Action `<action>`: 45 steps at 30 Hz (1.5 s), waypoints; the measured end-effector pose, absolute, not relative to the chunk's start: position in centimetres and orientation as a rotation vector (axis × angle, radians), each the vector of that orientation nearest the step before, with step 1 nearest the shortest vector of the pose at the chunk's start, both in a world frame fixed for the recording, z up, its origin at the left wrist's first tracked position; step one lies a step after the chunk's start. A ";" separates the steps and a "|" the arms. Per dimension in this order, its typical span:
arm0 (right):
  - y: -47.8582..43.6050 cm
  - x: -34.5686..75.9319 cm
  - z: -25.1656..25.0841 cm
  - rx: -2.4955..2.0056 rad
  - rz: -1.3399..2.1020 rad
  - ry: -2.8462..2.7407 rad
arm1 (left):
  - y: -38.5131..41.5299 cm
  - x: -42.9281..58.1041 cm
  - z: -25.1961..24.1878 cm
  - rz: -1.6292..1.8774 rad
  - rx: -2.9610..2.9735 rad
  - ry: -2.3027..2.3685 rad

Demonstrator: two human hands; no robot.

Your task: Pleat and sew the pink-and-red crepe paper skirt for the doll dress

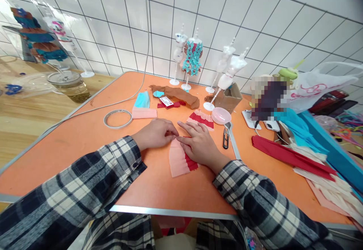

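A gathered pink-and-red fabric piece [179,162] lies on the orange table in front of me. My left hand [154,134] has its fingers curled, with thumb and forefinger pinched at the fabric's upper left edge. My right hand [202,144] rests flat over the red part, fingers stretched and apart, its fingertips close to that pinch. The fabric's middle is hidden under the right hand. Just beyond sits a second pink-and-red ruffled piece [200,120]. Black thread snips [225,138] lie to the right, below a pink bowl [221,115].
Small white dress forms [227,71] stand along the tiled wall beside a cardboard box [230,97]. A tape roll [117,118] lies left, near a cable [113,101]. Brown cloth [178,94] is at the back. Red cloth [292,157] and a blue tray [334,151] are right.
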State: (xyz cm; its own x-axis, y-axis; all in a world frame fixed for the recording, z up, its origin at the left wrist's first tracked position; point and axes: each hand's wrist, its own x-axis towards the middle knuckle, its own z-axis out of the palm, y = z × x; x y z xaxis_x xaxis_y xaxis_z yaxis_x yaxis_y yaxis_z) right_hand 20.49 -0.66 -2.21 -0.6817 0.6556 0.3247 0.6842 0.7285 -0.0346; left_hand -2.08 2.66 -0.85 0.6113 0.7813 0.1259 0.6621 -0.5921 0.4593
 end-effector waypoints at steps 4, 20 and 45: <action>-0.6 21.0 -2.1 -1.045 -0.053 -2.589 | 2.8 -2.0 -1.1 0.459 2.454 1.179; 0.1 21.6 -3.5 -1.050 0.198 -2.616 | 3.0 -1.5 -1.5 0.449 2.358 1.279; 0.0 21.6 -2.3 -1.092 0.244 -2.668 | 3.1 -1.5 -1.4 0.423 2.267 1.303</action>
State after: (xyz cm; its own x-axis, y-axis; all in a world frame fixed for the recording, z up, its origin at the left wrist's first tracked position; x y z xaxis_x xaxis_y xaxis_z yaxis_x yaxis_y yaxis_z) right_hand 21.61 0.05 -2.30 -0.6889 0.7061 0.1640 0.6646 0.7056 -0.2461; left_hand -1.49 3.08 -1.40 0.4967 0.8676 0.0241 0.7167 -0.4256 0.5525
